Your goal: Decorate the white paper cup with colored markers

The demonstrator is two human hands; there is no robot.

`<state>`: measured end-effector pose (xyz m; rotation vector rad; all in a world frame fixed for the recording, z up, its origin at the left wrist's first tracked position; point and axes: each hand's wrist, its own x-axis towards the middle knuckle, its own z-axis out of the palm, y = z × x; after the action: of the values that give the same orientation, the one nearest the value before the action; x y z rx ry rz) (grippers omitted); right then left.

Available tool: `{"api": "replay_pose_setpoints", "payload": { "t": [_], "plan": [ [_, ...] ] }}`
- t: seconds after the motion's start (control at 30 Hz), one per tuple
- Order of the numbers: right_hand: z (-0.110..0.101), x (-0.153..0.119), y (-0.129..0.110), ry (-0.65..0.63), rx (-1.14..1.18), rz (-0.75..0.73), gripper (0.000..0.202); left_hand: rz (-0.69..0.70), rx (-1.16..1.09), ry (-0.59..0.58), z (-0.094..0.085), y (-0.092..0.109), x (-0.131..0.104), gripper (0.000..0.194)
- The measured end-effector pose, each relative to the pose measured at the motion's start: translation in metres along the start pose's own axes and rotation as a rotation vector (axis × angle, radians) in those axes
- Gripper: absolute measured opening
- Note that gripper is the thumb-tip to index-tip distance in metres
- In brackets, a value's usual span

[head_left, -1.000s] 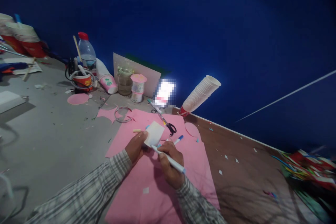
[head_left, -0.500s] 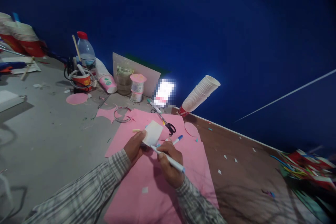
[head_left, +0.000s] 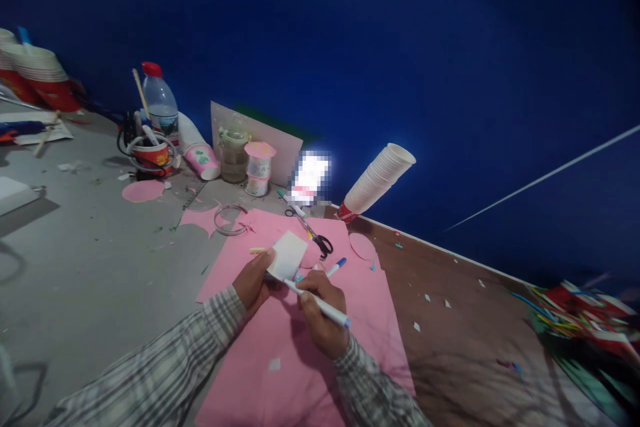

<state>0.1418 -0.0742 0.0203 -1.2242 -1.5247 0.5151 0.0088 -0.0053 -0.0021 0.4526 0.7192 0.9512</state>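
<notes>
My left hand [head_left: 256, 278] grips a small white paper piece [head_left: 289, 254] by its left edge, thumb on top. Whether it is a flat card or the side of a cup, I cannot tell. In my right hand [head_left: 323, 310] is a white marker [head_left: 326, 311] with a blue end, held like a pen. Its tip meets the lower edge of the white piece. Pink paper [head_left: 367, 353] lies beneath both hands. Just beyond them are black-handled scissors [head_left: 320, 240] and another marker with a blue cap [head_left: 337, 267].
A leaning stack of paper cups [head_left: 377, 180] stands against the blue wall. Farther left are a lit phone [head_left: 310, 178], a decorated spool-like object [head_left: 259, 170], a glass jar [head_left: 233, 155], a water bottle [head_left: 161, 103] and a red cup of tools [head_left: 151, 157]. Paper scraps dot the brown surface [head_left: 450, 347].
The whole view has shifted slightly. Both hands keep their grips, and the marker tip stays at the white piece's lower edge.
</notes>
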Motion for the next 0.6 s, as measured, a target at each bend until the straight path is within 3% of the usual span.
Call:
{"api": "replay_pose_setpoints", "payload": {
  "t": [0.13, 0.33, 0.6],
  "plan": [
    [-0.0010, 0.0009, 0.0018, 0.123, 0.030, 0.017, 0.016, 0.041, 0.026, 0.046, 0.0017, 0.0001, 0.0002, 0.042],
    [0.0014, 0.0024, -0.0031, 0.096, 0.031, -0.029, 0.015, 0.081, 0.027, 0.069, 0.0009, -0.0014, 0.0008, 0.038],
    [-0.0029, 0.0032, 0.0054, 0.131, 0.017, 0.055, 0.015, 0.038, 0.031, 0.019, -0.0019, -0.0019, 0.0024, 0.041]
  ]
}}
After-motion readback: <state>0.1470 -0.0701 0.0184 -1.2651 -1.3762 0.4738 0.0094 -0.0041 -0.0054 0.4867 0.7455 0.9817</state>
